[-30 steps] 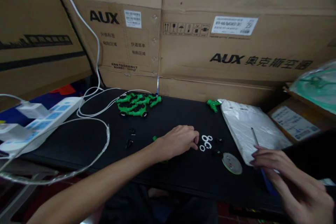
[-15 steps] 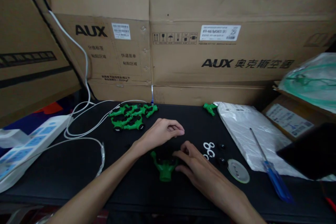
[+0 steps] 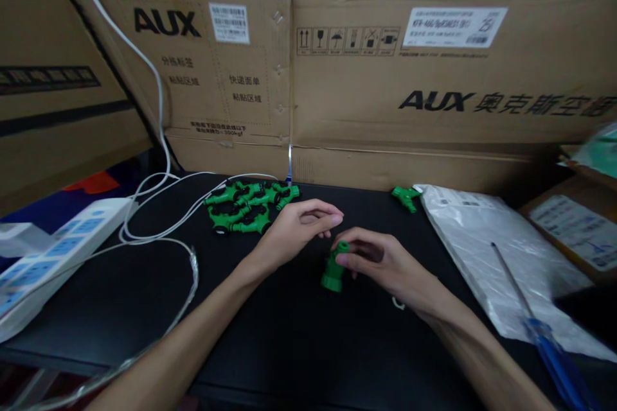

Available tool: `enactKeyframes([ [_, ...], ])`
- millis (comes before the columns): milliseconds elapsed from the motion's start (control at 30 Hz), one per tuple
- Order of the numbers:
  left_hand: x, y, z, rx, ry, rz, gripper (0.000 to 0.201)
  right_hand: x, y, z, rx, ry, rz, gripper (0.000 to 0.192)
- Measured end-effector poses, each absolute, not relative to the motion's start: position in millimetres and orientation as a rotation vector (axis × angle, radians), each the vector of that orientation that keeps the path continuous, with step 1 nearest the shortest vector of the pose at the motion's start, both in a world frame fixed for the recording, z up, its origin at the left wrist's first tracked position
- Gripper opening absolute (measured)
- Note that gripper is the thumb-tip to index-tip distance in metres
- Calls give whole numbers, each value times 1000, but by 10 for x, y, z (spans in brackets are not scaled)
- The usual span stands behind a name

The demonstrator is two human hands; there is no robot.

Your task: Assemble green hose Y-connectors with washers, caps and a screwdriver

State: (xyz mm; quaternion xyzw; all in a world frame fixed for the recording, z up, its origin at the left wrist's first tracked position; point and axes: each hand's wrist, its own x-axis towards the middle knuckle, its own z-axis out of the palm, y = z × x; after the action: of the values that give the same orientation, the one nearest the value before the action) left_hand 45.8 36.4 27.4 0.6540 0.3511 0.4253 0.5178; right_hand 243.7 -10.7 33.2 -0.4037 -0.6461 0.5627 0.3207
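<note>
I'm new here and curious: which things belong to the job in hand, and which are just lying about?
Likely part of the job: green hose fitting in the right hand; clustered green fittings; lone green fitting; partly hidden white ring; perhaps the blue-handled screwdriver.

Seemingly just lying about: white power strip; white cable; AUX carton; white plastic package.

AUX-printed cardboard (image 3: 347, 103), white power strip (image 3: 72, 253), looped cable (image 3: 160, 106)

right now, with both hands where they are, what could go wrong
The right hand grips the green fitting with the fingers, so it might slip out. A white ring lies partly hidden beside that hand and could get swept aside. The screwdriver lies to the right of the right forearm; a wide swing might knock it.
</note>
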Motion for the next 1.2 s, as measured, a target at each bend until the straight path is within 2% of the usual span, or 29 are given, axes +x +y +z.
enactKeyframes([
  [467,521,291,314,1562,866,961,13,2435,-137,300,-1080,-1584,1383,32],
  [767,591,223,313,1510,838,1002,16,2430,-160,288,-1088,-1538,1393,36],
  [867,592,198,311,1516,854,965,22,2422,-173,292,-1060,-1503,1370,32],
  [1067,591,166,285,1482,824,795,47,2385,-194,305,-962,-1428,1418,34],
  [1200,613,146,260,1405,760,763,51,2368,-185,294,-919,-1436,1417,35],
])
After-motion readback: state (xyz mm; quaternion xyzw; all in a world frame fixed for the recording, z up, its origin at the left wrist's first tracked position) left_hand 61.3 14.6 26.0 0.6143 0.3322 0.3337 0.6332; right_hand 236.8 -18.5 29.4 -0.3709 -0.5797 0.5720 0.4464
